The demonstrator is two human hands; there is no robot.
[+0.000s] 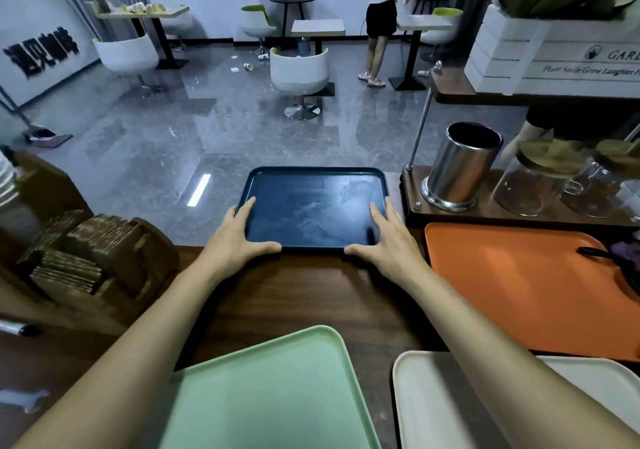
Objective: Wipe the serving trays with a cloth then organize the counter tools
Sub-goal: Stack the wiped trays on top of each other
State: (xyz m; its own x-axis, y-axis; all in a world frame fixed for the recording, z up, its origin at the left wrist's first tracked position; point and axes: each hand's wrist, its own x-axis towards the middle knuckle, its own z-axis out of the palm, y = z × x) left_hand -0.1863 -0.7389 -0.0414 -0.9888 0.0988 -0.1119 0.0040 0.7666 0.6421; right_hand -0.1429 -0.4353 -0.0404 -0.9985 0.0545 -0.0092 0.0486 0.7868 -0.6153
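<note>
Green tray (270, 396), wooden counter (294, 296), glossy grey floor (173, 130)

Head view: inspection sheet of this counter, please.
Surface: dark wood counter, no spills seen.
Job's things: blue tray at the far edge, streaked; green tray and cream tray near; orange tray on the right, carrying a black tool and a purple thing.
Clutter: steel canister, glass jars, wooden napkin holder.
Hands: left hand and right hand flat on the blue tray's sides, fingers straight.
Cables: nothing seen.
Surroundings: café chairs, cups on the floor, person standing at the back.
</note>
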